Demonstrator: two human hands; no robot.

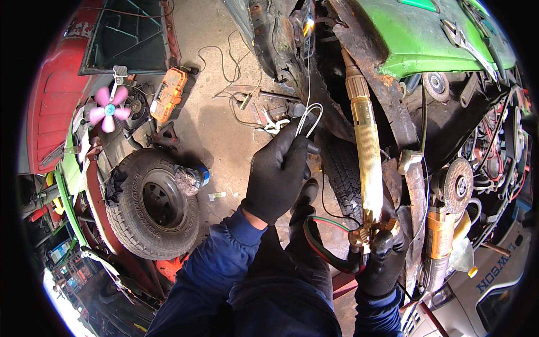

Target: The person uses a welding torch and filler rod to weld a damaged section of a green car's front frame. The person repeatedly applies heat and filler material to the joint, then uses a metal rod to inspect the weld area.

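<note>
My left hand (278, 177), in a black glove, is closed around a looped thin pale wire (307, 119), whose straight end runs up to a bright orange-white glow (308, 25) among rusty metal. My right hand (383, 261), also gloved in black, grips the valve end of a brass gas torch (368, 151). The torch's long ribbed handle points away from me, and its tip is hidden behind the rusty body panel (387, 84). A red and green hose pair (321, 247) curves out from the valves beside my right hand.
At left lie a large off-road wheel (154, 205), an orange case (168, 94) and a pink fan (109, 109). Cables (227, 70) trail over the concrete floor. An angle grinder (441, 236) and an adjustable wrench (469, 48) rest at right by the green fender (432, 36).
</note>
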